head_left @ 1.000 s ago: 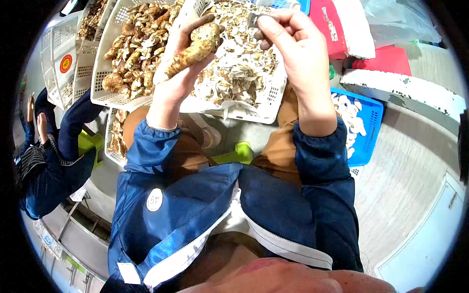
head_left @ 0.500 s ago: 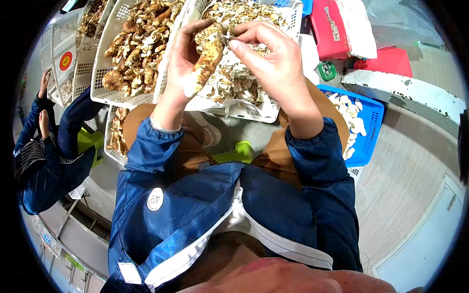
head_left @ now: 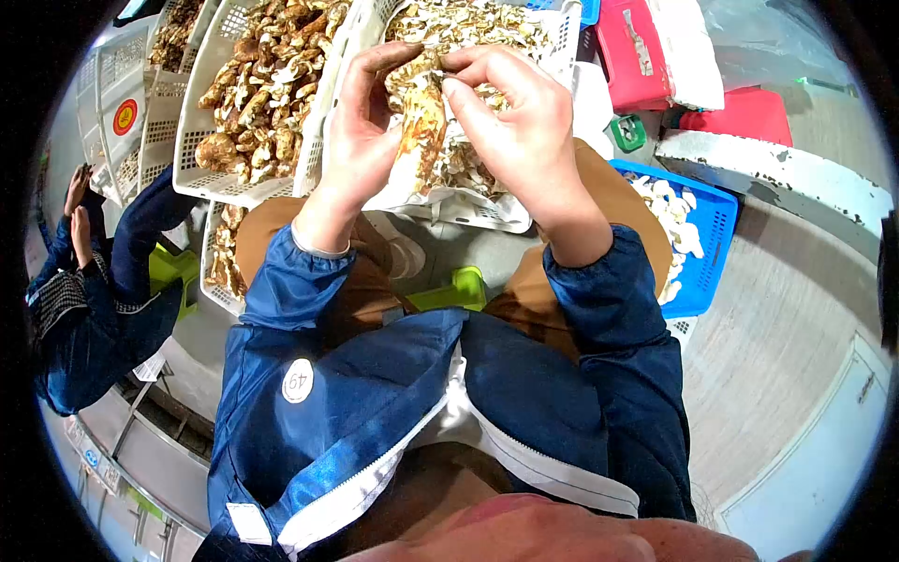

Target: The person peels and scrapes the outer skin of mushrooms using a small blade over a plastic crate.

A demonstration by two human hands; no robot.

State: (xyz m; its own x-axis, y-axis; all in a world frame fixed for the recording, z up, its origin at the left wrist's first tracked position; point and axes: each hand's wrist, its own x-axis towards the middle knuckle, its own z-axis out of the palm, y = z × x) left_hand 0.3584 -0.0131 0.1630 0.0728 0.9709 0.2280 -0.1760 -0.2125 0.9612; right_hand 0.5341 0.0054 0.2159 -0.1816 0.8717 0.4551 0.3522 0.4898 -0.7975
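My left hand (head_left: 361,131) is closed round a long brown-and-white mushroom (head_left: 421,122), its pale stem end pointing down toward me. Against the upper part of the mushroom press the bent thumb and fingers of my right hand (head_left: 515,117); whether a small tool sits between them is hidden. Both hands are above a white crate (head_left: 501,220) lined with white material and full of pale and brown trimmings (head_left: 468,28). Just left of my left hand, whole brown mushrooms (head_left: 267,94) fill another white crate (head_left: 189,150).
By my right knee lies a blue basket (head_left: 716,239) holding pale mushroom pieces (head_left: 676,220). A small green container (head_left: 627,133) and red things (head_left: 632,56) are behind it. On the left sits a co-worker (head_left: 103,290) near more crates. A green object (head_left: 459,290) stands between my feet.
The mushroom has turned in my left hand, from slanting to nearly upright, showing more pale flesh. My right fingers have shifted slightly down along it. The co-worker's hands have moved lower.
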